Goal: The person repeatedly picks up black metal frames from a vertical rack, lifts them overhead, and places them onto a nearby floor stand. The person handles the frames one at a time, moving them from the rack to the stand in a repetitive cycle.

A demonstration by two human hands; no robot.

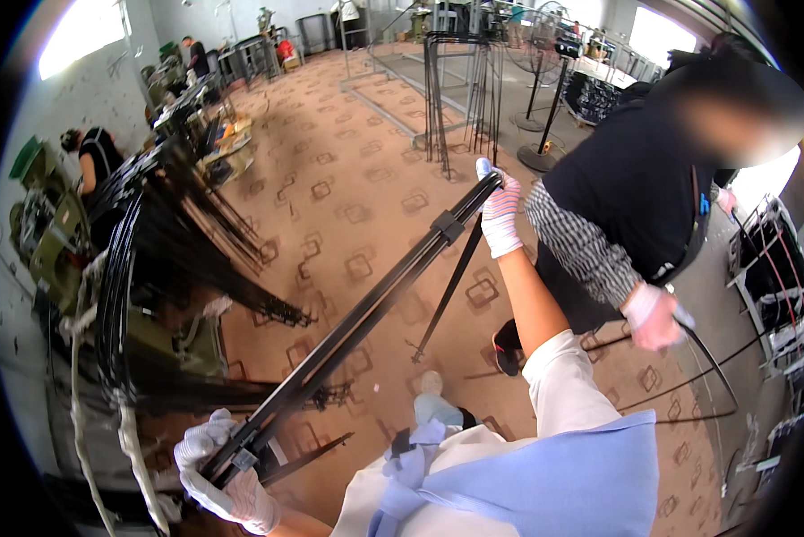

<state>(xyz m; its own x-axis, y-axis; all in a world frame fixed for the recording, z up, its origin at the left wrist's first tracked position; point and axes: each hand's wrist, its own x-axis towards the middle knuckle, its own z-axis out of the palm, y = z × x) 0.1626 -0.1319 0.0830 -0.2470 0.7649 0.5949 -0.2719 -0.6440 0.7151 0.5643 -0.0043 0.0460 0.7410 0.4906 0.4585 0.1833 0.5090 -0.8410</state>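
A long bundle of slim, straight, glossy black rods (pixel 353 326) is held aslant above the orange-brown patterned floor (pixel 348 206), to the right of a drooping sheaf of thin black strips (pixel 115 295). The left hand (pixel 243 501), in a pale striped glove, closes round the end nearer the sheaf; the right hand (pixel 502 210), similarly gloved, grasps the far end, a spacing that presumably supports the whole length. The rods run parallel, banded near the right hand by a dark block-shaped clasp (pixel 447 226); their material cannot be determined.
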